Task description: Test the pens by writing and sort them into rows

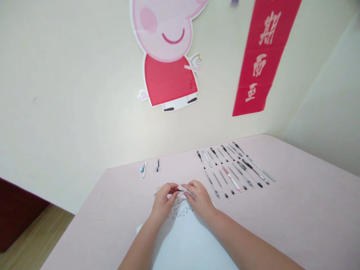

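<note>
My left hand (164, 199) and my right hand (199, 197) meet over the near middle of the table. Between their fingertips is a thin dark pen part (180, 190). My left fingers pinch its dark end. The right fingers close around the other side, where a pale bit shows; most of it is hidden by the fingers. Just below lies a white surface (182, 232) with rows of small dark marks, either paper or cloth. Left of my left hand, small thin pieces (158, 188) rest on the table, partly covered.
Pens and refills (231, 179) lie in two slanted rows on the right of the pink-covered table (303, 210). A white pen (144, 170) with a blue piece and a small dark pen part (158, 165) sit at the back left. Behind the table stands a wall.
</note>
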A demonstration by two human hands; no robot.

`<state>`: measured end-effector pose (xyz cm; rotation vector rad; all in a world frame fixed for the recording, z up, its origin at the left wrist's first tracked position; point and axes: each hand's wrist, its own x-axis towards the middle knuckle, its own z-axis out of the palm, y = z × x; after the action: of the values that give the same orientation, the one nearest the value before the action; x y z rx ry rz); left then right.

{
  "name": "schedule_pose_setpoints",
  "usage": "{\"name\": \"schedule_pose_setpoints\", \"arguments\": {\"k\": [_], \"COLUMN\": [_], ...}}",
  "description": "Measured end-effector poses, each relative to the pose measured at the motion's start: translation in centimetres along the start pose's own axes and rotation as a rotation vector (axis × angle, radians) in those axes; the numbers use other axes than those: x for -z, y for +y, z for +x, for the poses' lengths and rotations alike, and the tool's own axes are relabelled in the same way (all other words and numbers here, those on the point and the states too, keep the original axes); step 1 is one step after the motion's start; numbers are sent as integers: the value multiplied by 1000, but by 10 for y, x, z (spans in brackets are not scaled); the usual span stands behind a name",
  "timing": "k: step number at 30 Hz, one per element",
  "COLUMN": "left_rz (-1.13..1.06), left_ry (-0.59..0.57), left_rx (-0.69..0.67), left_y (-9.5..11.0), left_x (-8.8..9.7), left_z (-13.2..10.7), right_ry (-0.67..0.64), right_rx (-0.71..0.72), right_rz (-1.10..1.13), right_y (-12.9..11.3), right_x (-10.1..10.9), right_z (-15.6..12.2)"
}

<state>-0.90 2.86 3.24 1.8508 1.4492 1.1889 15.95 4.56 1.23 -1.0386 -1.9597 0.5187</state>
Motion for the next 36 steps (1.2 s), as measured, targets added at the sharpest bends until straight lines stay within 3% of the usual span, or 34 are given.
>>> {"name": "schedule_pose_setpoints", "arguments": {"k": [9, 28, 31, 36], "left_rz": [-4, 67, 54, 55], "left_ry": [12, 4, 88, 352], "left_rx": [21, -98, -31, 174], "left_y": [4, 1, -7, -34], "left_x": [0, 2, 5, 14], "left_z": [0, -1, 1, 5], "right_ry": [17, 17, 27, 54], "right_rx": [-64, -37, -47, -98], "right_rz": [-2, 19, 39, 91], "right_y": [-4, -1, 0, 4], "right_x": [2, 0, 0, -1], "right_z": [1, 0, 0, 0]}}
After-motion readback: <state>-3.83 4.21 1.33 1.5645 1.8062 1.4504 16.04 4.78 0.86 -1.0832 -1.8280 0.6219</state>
